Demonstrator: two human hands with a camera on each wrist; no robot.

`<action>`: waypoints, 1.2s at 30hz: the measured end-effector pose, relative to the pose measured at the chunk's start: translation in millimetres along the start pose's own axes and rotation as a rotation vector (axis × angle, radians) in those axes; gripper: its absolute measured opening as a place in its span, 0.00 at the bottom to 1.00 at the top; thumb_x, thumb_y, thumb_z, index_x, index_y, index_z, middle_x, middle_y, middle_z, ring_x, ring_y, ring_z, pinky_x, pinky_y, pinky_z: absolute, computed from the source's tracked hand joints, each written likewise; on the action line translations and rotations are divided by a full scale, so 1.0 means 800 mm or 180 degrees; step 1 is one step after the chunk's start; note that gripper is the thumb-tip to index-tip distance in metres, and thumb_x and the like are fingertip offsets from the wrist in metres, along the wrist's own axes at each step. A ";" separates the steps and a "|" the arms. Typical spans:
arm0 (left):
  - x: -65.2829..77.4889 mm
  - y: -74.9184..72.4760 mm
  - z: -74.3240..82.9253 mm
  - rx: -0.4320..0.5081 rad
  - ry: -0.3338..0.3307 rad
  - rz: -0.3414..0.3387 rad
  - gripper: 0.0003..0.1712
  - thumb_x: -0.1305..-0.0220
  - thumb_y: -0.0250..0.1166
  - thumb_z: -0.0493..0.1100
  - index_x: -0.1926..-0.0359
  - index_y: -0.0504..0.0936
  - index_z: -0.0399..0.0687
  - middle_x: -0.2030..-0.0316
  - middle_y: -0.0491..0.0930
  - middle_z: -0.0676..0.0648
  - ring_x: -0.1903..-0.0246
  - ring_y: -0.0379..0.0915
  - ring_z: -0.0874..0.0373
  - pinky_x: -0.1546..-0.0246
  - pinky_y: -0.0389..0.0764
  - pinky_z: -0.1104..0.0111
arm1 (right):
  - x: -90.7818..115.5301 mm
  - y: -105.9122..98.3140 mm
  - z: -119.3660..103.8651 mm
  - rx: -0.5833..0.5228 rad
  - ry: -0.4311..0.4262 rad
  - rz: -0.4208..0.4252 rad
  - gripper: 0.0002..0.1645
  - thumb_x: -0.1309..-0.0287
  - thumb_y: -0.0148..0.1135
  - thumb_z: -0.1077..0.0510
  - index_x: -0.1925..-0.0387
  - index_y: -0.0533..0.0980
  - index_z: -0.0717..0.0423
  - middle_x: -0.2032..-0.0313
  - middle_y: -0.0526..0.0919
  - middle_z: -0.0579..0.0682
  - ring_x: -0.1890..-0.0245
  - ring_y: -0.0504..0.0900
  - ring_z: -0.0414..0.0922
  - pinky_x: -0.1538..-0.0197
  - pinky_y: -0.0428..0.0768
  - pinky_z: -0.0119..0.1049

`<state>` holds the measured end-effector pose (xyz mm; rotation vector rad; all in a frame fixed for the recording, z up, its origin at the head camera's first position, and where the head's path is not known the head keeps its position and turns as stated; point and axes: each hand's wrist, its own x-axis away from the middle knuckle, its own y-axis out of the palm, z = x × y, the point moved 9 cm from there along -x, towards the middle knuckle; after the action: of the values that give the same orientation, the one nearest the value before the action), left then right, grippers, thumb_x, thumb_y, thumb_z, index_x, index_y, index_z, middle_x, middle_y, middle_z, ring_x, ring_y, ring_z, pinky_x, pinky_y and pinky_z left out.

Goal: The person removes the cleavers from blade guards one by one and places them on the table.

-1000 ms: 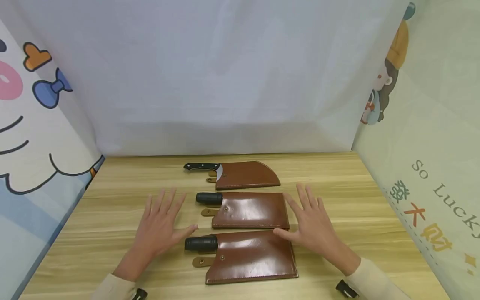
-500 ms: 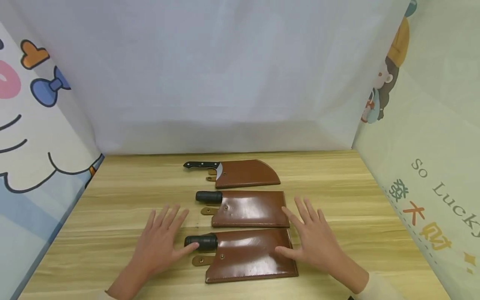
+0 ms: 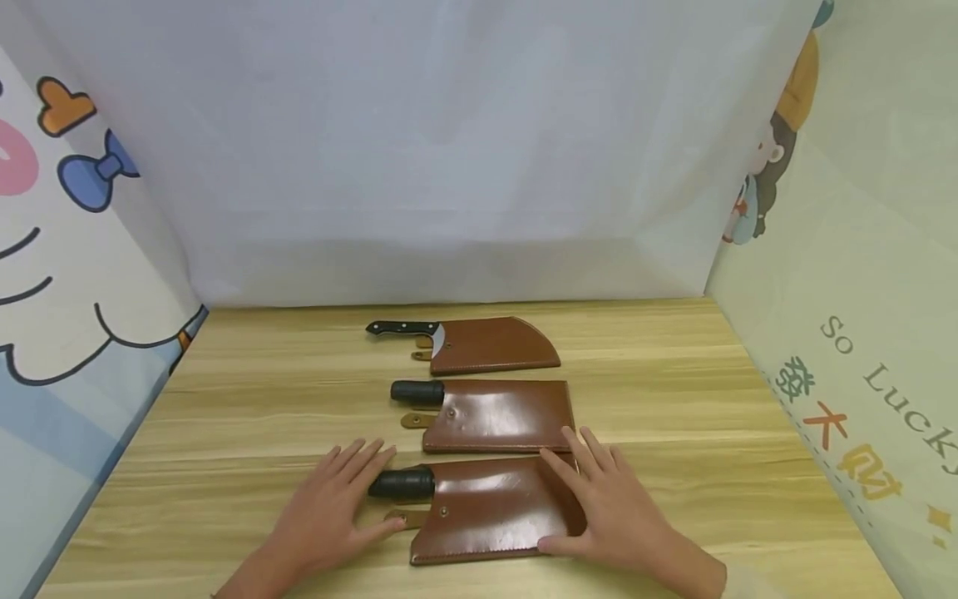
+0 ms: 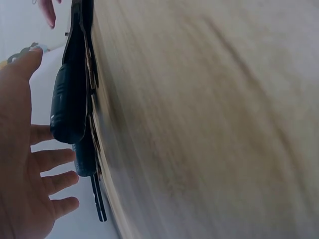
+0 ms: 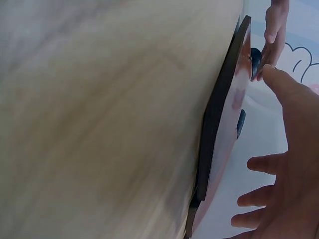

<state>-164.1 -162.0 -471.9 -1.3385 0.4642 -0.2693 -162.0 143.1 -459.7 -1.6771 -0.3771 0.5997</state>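
Note:
Three cleavers in brown leather sheaths lie in a column on the wooden table. The nearest cleaver's sheath (image 3: 494,512) has a black handle (image 3: 404,482) sticking out on its left. My left hand (image 3: 322,512) is beside that handle, fingers spread; the left wrist view shows the left hand (image 4: 22,144) with nothing in its grasp next to the black handle (image 4: 70,107). Over the right end of the same sheath is my right hand (image 3: 614,516), fingers straight. In the right wrist view, a gap shows between the right hand (image 5: 299,159) and the sheath's edge (image 5: 217,119).
Behind the nearest one lie a middle sheath (image 3: 509,416) and a far sheath (image 3: 494,345) with a rounded tip. Their handles also point left. A plain white cloth (image 3: 449,166) rises at the table's back; printed cloths hang on both sides.
Both hands have come nearer to the body and lower, from beside the middle and nearest cleavers to the two ends of the nearest one. The cleavers have not moved.

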 end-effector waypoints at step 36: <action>-0.024 0.013 0.017 0.0588 0.0110 -0.0167 0.26 0.34 0.70 0.53 0.40 0.82 0.46 0.53 0.80 0.50 0.54 0.76 0.55 0.51 0.82 0.56 | -0.006 0.027 -0.012 -0.0382 -0.0108 -0.0741 0.71 0.65 0.75 0.20 0.24 0.64 0.51 0.27 0.65 0.64 0.28 0.64 0.64 0.30 0.67 0.64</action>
<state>-175.6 -139.2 -476.2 -1.1680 0.4232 -0.3704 -162.1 128.6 -479.1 -1.7081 -0.6339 0.4399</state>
